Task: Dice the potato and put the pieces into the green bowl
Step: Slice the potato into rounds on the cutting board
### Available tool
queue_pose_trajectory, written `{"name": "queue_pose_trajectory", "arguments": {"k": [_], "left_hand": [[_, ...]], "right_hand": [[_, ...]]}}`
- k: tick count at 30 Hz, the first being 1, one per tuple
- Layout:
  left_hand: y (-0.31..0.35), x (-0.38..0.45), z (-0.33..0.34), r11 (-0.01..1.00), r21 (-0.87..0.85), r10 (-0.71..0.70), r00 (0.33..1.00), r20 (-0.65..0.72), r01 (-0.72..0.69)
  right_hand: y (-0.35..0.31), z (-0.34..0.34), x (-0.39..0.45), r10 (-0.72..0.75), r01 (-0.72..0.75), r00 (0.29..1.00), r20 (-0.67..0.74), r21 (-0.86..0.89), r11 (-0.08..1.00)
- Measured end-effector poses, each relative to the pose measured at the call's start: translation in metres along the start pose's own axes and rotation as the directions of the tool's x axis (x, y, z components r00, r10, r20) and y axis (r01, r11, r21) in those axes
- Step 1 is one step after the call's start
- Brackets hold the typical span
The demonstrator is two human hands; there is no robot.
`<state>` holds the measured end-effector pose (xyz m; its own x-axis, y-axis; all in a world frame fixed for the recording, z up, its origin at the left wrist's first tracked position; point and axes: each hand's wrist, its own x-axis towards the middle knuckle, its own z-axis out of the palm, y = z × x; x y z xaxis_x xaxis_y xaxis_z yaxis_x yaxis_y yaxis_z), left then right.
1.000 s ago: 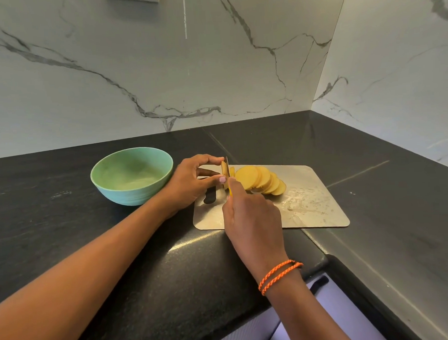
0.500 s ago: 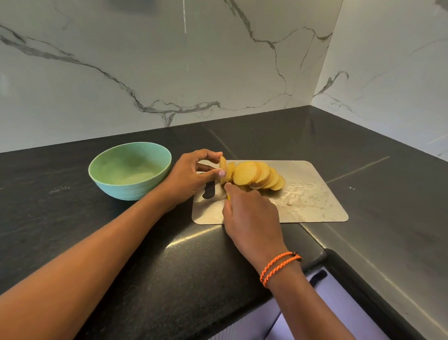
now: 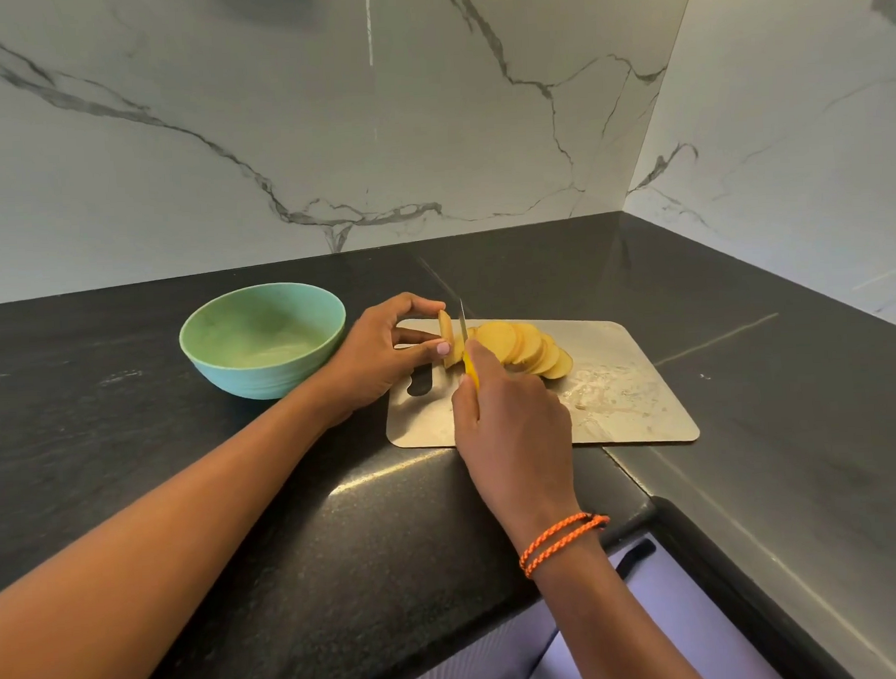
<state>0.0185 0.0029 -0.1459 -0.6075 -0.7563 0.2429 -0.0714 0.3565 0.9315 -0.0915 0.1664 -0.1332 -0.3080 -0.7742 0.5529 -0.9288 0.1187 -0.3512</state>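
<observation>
Head view, green bowl (image 3: 264,342) holding nothing, left hand (image 3: 380,357) pinching potato (image 3: 447,334), right hand (image 3: 511,418) gripping knife (image 3: 466,346)

Soft even light, glare on the countertop (image 3: 390,475), wide-angle edge bending.

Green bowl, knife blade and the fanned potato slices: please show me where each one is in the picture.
Green bowl (image 3: 304,377): head view, on its outer wall.
Knife blade (image 3: 462,322): head view, on the thin steel edge above the right hand.
Fanned potato slices (image 3: 498,340): head view, on the flat face of the front slice.
</observation>
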Motion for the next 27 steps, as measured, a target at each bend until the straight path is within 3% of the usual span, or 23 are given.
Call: {"name": "queue_pose_trajectory", "arguments": {"k": [7,18,27], "left_hand": [[0.004,-0.002,0.003,0.997,-0.076,-0.015,1.000,0.001,0.015],[0.009,-0.001,0.002,0.999,-0.037,-0.026,0.999,-0.022,0.025],[0.011,-0.004,0.002,1.000,-0.016,-0.022,1.000,-0.019,0.022]], "right_hand": [[0.000,0.002,-0.001,-0.012,0.013,0.998,-0.069,0.013,1.000],[0.003,0.002,-0.006,-0.037,0.038,0.998,-0.048,0.018,0.999],[0.006,-0.001,0.001,-0.057,0.055,0.997,0.047,0.037,0.998]]}}
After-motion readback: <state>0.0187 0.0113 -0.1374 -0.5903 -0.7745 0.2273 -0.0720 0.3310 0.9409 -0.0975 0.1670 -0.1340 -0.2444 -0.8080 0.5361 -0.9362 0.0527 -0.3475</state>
